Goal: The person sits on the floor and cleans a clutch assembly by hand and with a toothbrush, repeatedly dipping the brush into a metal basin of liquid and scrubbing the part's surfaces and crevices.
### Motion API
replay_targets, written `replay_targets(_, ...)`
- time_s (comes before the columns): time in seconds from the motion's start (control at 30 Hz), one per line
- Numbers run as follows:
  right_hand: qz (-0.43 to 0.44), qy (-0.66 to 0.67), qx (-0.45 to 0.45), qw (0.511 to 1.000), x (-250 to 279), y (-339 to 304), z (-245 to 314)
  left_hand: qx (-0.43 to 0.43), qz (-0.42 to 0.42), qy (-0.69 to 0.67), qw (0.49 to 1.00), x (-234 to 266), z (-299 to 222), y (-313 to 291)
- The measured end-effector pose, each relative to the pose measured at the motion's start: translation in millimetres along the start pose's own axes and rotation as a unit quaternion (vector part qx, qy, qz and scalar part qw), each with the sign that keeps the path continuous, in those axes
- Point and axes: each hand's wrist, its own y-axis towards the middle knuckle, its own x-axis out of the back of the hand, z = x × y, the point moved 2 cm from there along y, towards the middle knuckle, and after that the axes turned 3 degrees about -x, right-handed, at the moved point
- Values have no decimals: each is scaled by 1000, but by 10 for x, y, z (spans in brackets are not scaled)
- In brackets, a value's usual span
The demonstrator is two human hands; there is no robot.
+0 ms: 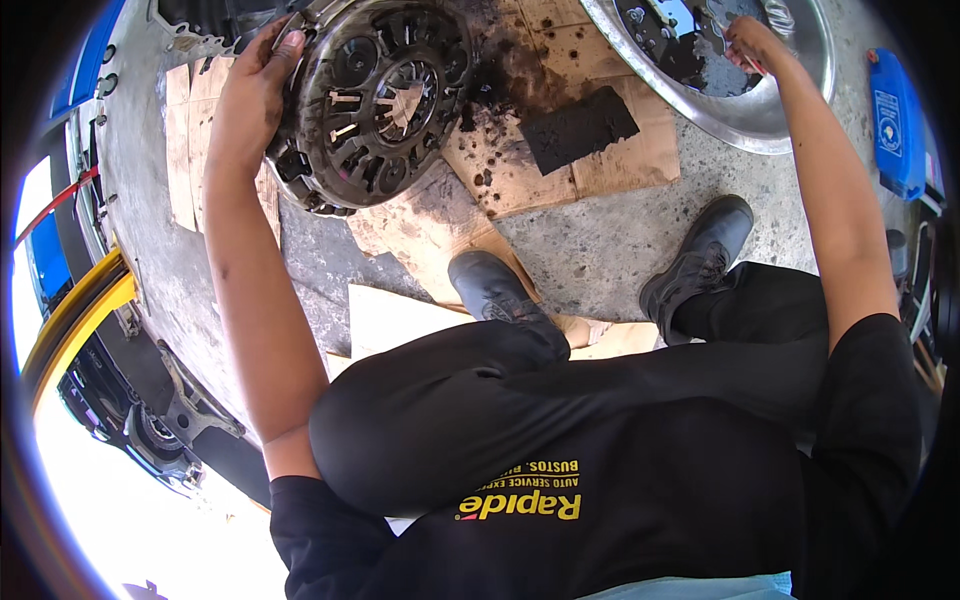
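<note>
My left hand (262, 85) grips the upper left rim of a round, dark metal clutch assembly (352, 160), its thumb on the edge. The clutch is tilted, its slotted face and central hole turned toward the right. Dark grease coats much of it. At the upper right, my right hand (755, 48) is over a wide metal basin (745, 135) that holds dark liquid. Its fingers are curled round something thin with a reddish bit showing, too small to name.
Oil-stained cardboard (625, 170) lies on the concrete floor, with a black sheet (580, 130) on it. A blue plastic container (897, 125) stands beyond the basin. My boots (705, 250) are just below the cardboard. A yellow curved bar (85, 320) rises at the left.
</note>
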Motion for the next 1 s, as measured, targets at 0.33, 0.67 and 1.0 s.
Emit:
replay_targets(0.33,22,-261,40,964,-254,-679,544,24,-36,-86,995,241,324,-247)
replay_targets(0.67,-115,-512,183,831,676,-918,1245,38,-46,-147,987,468,713,-133)
replay_targets(1.0,-39,-170,171,970,1035,-486,806,23,-78,-103,991,444,803,-131)
